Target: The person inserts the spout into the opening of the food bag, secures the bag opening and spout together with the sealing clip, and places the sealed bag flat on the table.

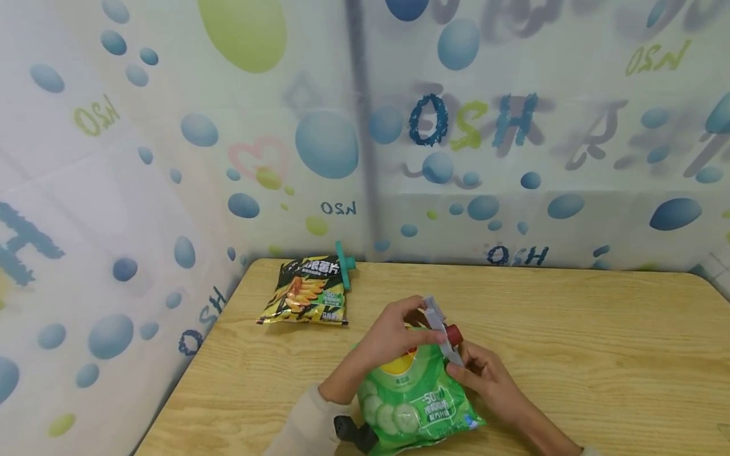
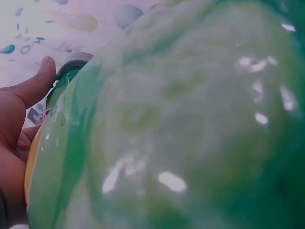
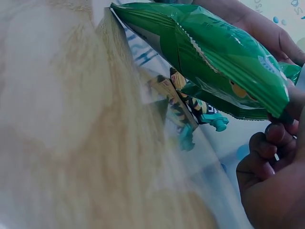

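A green chip bag (image 1: 407, 396) with cucumber slices printed on it stands tilted over the wooden table. Across its top edge lies a grey bag clip (image 1: 436, 322) with a red cap (image 1: 454, 334). My left hand (image 1: 393, 335) pinches the clip's upper part, its fingers and thumb on either side. At the clip's lower end, my right hand (image 1: 490, 377) grips the clip along with the bag's corner; its fingers look curled in the right wrist view. The bag's green film (image 2: 190, 119) fills most of the left wrist view and hides much of the clip.
A black and yellow chip bag (image 1: 308, 294) lies at the table's back left, with a teal spouted clip (image 1: 345, 265) on its edge. The wooden table (image 1: 599, 335) meets a printed curtain (image 1: 393, 209) behind and at the left.
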### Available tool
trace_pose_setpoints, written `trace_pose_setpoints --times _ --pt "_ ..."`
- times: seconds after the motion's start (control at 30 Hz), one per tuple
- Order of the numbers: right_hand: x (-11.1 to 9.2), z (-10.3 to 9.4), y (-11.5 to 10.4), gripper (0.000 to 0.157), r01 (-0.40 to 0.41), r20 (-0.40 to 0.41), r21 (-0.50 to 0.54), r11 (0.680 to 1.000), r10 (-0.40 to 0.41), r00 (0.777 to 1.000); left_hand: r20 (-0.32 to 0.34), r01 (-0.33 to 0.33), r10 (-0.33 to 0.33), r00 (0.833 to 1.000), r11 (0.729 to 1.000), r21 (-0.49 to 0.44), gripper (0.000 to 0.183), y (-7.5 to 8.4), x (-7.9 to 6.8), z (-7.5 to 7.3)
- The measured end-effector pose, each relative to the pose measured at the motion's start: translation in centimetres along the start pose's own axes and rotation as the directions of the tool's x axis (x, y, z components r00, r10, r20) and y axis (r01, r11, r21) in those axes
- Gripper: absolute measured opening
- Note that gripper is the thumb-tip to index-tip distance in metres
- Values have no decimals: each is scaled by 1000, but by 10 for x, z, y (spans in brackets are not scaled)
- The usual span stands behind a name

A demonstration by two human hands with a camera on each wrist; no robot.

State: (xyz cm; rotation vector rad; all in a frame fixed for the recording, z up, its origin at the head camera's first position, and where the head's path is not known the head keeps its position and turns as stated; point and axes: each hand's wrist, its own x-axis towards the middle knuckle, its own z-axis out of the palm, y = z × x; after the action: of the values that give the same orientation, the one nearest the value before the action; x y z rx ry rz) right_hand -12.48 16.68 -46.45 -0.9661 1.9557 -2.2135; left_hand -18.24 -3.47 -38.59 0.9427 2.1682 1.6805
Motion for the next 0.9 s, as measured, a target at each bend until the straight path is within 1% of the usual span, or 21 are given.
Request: trace_pose_setpoints --times 0.07,0.17,0.27,0.37,0.4,0.47,0.57,0.67,0.77,0.83,0.9 --pt "0 1 1 19 -9 -12 -13 1000 8 1000 8 -8 8 1000 999 -31 19 0 0 0" --pt "-1 2 2 20 -26 -44 -93 995 22 999 0 -14 14 1000 998 -69 19 1 -2 0" --pt "-2 3 3 21 -33 -54 -136 990 25 998 -25 -16 14 1000 997 -69 18 2 -3 1" --pt "-2 3 2 21 -21 -49 -145 989 15 999 -31 -24 21 999 997 -72 18 3 -4 2" --pt "-2 3 2 21 -24 -53 -151 988 16 998 -26 -26 24 999 997 -72 18 4 -5 2" --pt "-2 3 1 20 -17 -57 -162 987 8 998 -5 -35 34 999 994 -104 19 4 -4 2" --pt "-2 4 -2 18 -35 -66 -178 983 24 998 32 -37 42 999 988 -149 21 5 -4 1" --pt "-2 4 -5 14 -46 -40 -179 983 39 998 65 -36 48 997 984 -173 22 6 -3 0" --pt "-2 4 -8 19 -61 -11 -196 979 60 998 91 -52 70 993 980 -190 22 5 -2 0" --pt "-2 4 -9 22 -75 -7 -222 972 75 997 103 -71 93 990 977 -199 21 4 -1 0" --pt "-1 4 -9 21 -74 -1 -258 963 76 997 114 -87 112 987 975 -206 20 3 -1 1"
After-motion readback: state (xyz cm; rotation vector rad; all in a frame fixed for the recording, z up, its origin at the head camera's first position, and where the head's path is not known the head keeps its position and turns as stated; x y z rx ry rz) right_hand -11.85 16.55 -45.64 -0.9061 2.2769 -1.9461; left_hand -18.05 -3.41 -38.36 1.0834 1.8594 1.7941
